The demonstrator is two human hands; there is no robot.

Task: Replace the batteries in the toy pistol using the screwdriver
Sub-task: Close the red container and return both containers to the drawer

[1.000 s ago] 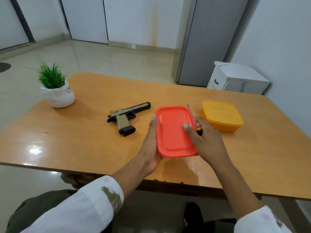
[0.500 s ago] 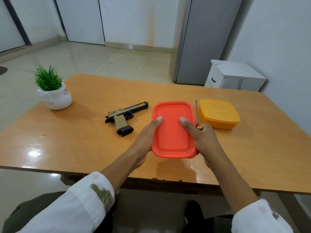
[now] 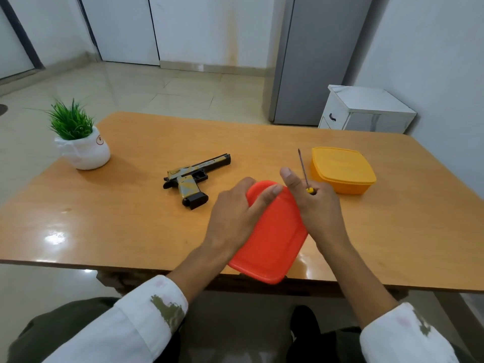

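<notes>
Between left hand (image 3: 235,218) and right hand (image 3: 318,208): red lid (image 3: 275,244), tilting, probably opening for batteries.
Left hand: gripping lid edge.
Right hand: clutching screwdriver (image 3: 303,170), keeping it ready.
Toy pistol (image 3: 195,176): lying on worktop (image 3: 117,218), left of left hand.

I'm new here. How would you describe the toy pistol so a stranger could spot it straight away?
Start at the orange-brown wooden table. Near its middle, between the white pot of green grass on the left and the red plastic box to its right, lies the black and tan camouflage toy pistol. It is the only dark, L-shaped thing; its neighbours are rounded and bright.
</notes>
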